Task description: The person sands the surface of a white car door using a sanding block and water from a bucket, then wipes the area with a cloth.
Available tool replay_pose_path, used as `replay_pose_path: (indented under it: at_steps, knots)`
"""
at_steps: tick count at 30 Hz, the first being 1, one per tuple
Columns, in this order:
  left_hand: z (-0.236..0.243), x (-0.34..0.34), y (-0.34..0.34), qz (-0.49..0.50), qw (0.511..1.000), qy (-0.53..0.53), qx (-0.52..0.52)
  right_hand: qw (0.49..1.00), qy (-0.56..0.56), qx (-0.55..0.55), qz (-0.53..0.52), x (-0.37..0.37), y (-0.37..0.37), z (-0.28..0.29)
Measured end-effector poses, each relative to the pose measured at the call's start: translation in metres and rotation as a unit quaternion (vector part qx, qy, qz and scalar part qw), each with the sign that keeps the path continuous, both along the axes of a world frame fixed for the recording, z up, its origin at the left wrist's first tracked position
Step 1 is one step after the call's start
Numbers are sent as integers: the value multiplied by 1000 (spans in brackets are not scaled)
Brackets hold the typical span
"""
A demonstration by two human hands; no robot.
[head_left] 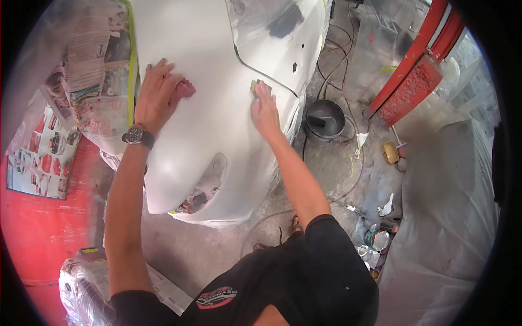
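Note:
A white-coated car body panel (pixel 206 108) spreads out before me. My left hand (pixel 155 92), with a watch (pixel 138 136) on its wrist, rests on the panel's left side. Its fingers curl around a crumpled pink cloth (pixel 186 89) that touches the surface. Farther right, near a dark panel seam, my right hand (pixel 265 114) lies on the panel with fingers stretched forward. Under those fingertips is a small greyish-tan sanding pad (pixel 254 85), mostly covered by the hand. Lower on the panel is an oval light opening (pixel 204 187).
Newspaper masking (pixel 87 70) edged with yellow-green tape covers the left. A black bucket (pixel 325 120) stands on the floor at right, among hoses (pixel 326 76). Red metal post (pixel 410 76), yellow container (pixel 389 152), cans (pixel 378 239) and plastic sheeting (pixel 451 228) are farther right.

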State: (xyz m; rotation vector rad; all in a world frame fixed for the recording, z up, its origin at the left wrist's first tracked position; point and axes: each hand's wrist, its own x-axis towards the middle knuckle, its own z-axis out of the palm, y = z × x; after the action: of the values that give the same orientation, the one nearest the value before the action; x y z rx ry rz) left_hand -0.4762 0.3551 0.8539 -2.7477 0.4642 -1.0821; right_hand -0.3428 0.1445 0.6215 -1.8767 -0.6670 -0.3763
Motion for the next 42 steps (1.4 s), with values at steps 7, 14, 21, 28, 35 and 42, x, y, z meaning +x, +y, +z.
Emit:
replay_pose_path:
  at_steps: [7, 14, 21, 28, 35, 42]
  knots:
    - [2, -11, 13, 19, 1000, -4, 8, 972, -65, -111, 194, -161, 32, 19]
    - [2, 0, 3, -7, 1000, 3, -9, 998, 11, -33, -53, -49, 69, 61]
    - [2, -11, 12, 12, 1000, -4, -1, 962, -115, -176, 172, -158, 56, 50]
    - [1, -6, 11, 9, 1000, -1, 6, 998, 6, -57, 8, -129, 91, 65]
    - [1, -4, 10, 3, 1000, 4, 2, 994, -37, -82, 66, -91, 51, 68]
    - [-2, -9, 15, 10, 1000, -7, 10, 993, -76, -48, 75, -178, 89, 52]
